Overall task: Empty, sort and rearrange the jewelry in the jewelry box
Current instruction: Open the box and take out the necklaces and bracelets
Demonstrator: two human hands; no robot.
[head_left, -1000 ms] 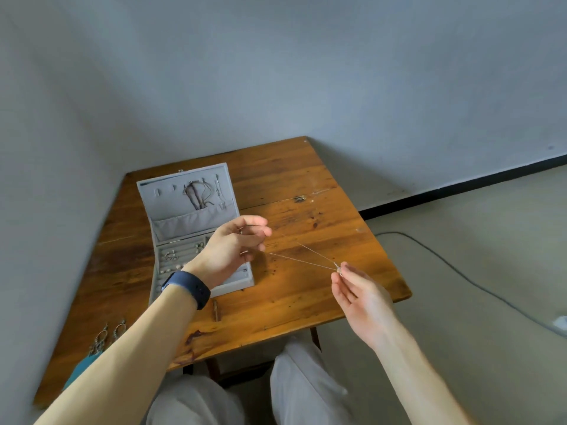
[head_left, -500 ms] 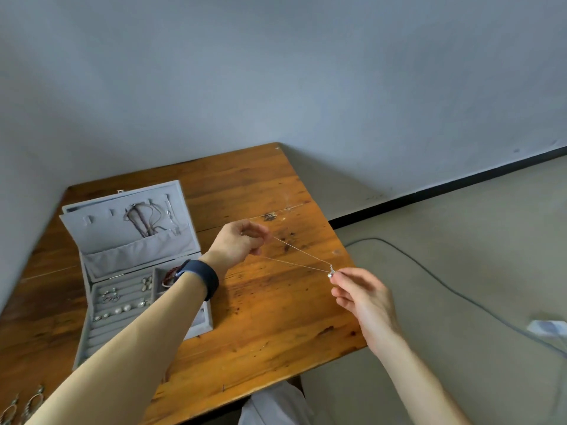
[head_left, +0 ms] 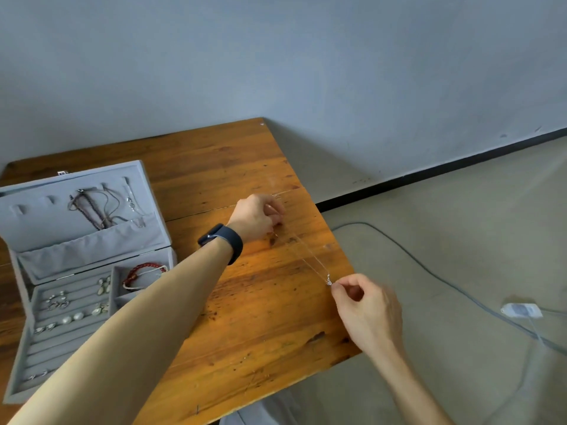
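— Hands?
— Left hand [head_left: 257, 217] curled, pinching one end of the thin necklace [head_left: 306, 259]. Right hand [head_left: 365, 305], at its 4 o'clock, pinches the pendant end. The chain is stretched between them over the desk [head_left: 245, 332].
— Jewelry box [head_left: 40, 231]?
— Open, at the desk's 9 o'clock.

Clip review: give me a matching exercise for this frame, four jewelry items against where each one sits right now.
Items:
1. thin silver necklace
2. red bracelet
3. pearl earrings
4. dark cord necklace

Places:
A. on the grey slotted rows of the jewelry box
B. hung inside the open lid, lower end tucked in its pocket
C. stretched over the wooden table, pinched by the left hand and the right hand
D. in the compartment beside the slotted rows

Pairs: 1-C, 2-D, 3-A, 4-B.
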